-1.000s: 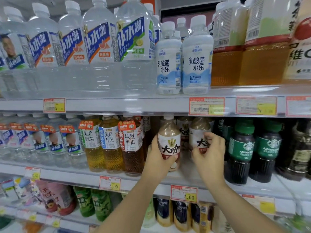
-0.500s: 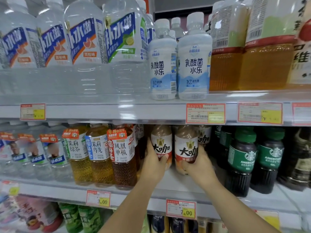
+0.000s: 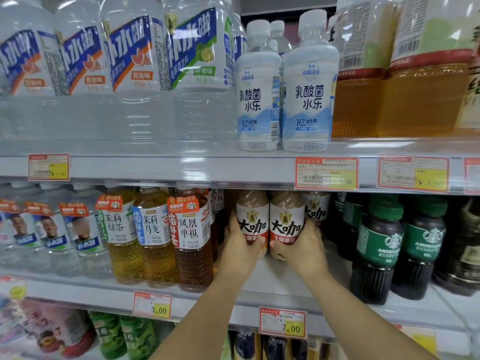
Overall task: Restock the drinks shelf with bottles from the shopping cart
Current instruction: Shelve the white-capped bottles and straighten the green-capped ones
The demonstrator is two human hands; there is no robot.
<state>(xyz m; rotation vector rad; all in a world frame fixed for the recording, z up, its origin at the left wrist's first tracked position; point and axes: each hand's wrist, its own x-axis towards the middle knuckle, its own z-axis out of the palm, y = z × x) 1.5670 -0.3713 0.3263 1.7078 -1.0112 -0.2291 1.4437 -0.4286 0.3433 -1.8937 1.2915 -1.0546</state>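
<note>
1. Brown coffee-drink bottles with white-and-red labels are the stock we are handling. The left coffee bottle (image 3: 252, 219) and the right coffee bottle (image 3: 286, 219) stand upright, side by side and touching. They are in the middle shelf (image 3: 272, 284) bay, between the amber tea bottles (image 3: 192, 240) and the green-capped Starbucks Americano bottles (image 3: 376, 245).
2. Our left grip (image 3: 240, 246) is wrapped round the lower part of the left coffee bottle, thumb across its front. Our right grip (image 3: 302, 246) holds the right coffee bottle the same way. Neither is free.
3. Both bottles sit well back from the shelf's front edge. Our hands cover their bases, so we cannot tell whether they already rest on the shelf or hang just above it.
4. Already in place: a third coffee bottle (image 3: 316, 210) with the same label stands behind and to the right of the pair, so this row is partly filled.
5. Left to do, as we judge it: settle this pair, let go and return for more. The bare strip of shelf above the 7.00 price tag (image 3: 282, 322) suggests room for further bottles in front.
6. The shopping cart is out of view, so we cannot say how many bottles remain to be shelved.
</note>
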